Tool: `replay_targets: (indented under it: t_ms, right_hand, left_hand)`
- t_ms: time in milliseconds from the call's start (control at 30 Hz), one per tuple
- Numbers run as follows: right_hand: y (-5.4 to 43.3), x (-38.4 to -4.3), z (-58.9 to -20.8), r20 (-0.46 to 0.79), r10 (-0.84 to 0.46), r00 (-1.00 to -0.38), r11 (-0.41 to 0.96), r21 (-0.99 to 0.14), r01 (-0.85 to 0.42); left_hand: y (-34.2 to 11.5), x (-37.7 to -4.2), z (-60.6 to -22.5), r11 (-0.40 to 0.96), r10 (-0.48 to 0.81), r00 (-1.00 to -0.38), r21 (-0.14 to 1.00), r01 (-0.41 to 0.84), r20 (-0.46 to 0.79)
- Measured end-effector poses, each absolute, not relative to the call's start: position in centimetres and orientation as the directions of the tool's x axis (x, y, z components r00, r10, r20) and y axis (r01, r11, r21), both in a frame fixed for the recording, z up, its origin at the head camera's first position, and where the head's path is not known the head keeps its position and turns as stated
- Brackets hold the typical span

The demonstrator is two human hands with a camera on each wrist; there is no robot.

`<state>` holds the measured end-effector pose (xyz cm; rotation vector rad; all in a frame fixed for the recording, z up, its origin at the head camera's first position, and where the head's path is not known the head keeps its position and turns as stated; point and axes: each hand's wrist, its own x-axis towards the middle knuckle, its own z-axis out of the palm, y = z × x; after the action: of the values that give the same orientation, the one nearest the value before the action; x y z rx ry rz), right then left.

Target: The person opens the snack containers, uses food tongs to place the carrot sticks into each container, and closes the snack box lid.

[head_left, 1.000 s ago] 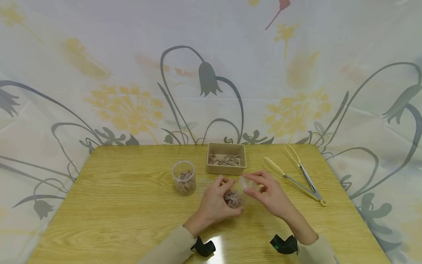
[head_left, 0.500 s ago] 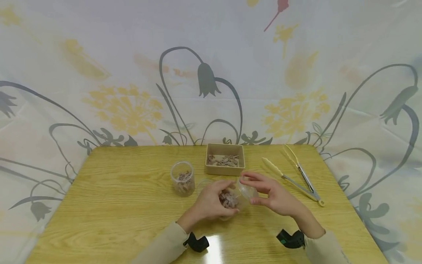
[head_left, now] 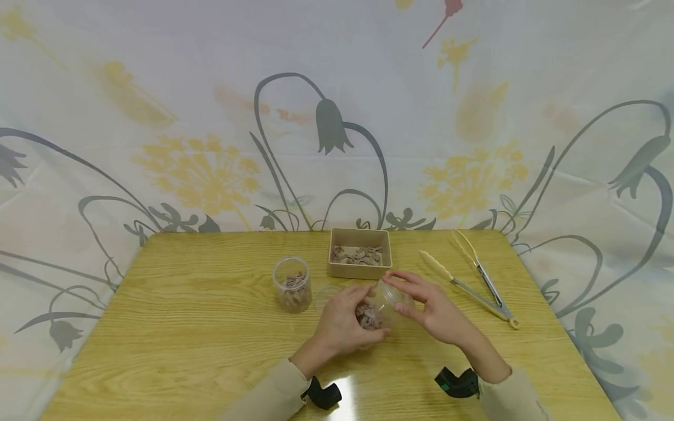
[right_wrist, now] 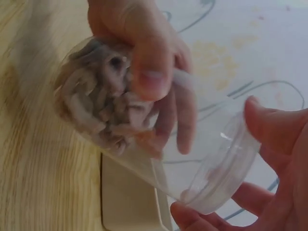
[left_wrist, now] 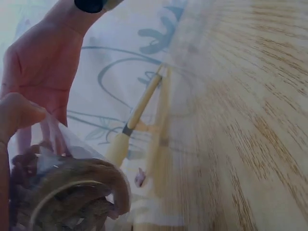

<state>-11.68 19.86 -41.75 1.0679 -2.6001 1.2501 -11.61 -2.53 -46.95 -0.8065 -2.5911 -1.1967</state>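
My left hand (head_left: 337, 324) grips a tilted clear plastic jar (right_wrist: 110, 106) partly filled with greyish-brown strips. Around the clear lid (right_wrist: 226, 168) at the jar's mouth, the fingers and thumb of my right hand (head_left: 439, 313) are curled. In the right wrist view the lid sits over the mouth end, with the strips gathered toward the other end. The left wrist view shows the jar's bottom (left_wrist: 72, 197) close up, the right palm (left_wrist: 45, 62) beyond it. My left palm hides part of the jar in the head view.
A second clear jar (head_left: 292, 292) with similar strips stands to the left. Behind the hands is a beige box (head_left: 360, 272) holding more strips. Tongs (head_left: 492, 292) lie spread at the right. A clear round lid (head_left: 320, 299) shows on the table beside the left hand.
Half a second ago my right fingers were spread wider at the lid and the jar sat slightly further left; now the fingers have closed around the lid again.
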Motion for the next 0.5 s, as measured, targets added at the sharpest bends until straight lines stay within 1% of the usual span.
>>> replay_targets:
  t_ms: [133,267,500]
  right_hand:
    - [19.77,-11.77,-42.02,0.343,-0.518,-0.784,0.430,-0.688,-0.585]
    - [19.78,-11.50,-42.37,0.339,-0.515,-0.787,0.440,-0.684,-0.582]
    - [19.39,-11.30,-42.05,0.357,-0.521,-0.775,0.452,-0.655,-0.606]
  left_hand:
    - [-2.54,-11.45,-46.69,0.541,0.417,-0.835,0.641,0.545,0.358]
    - [-2.51,-11.19,-46.64,0.569,0.433,-0.829,0.607,0.555,0.353]
    - [-2.40,-11.28,-46.74,0.550,0.394,-0.806,0.589,0.592,0.442]
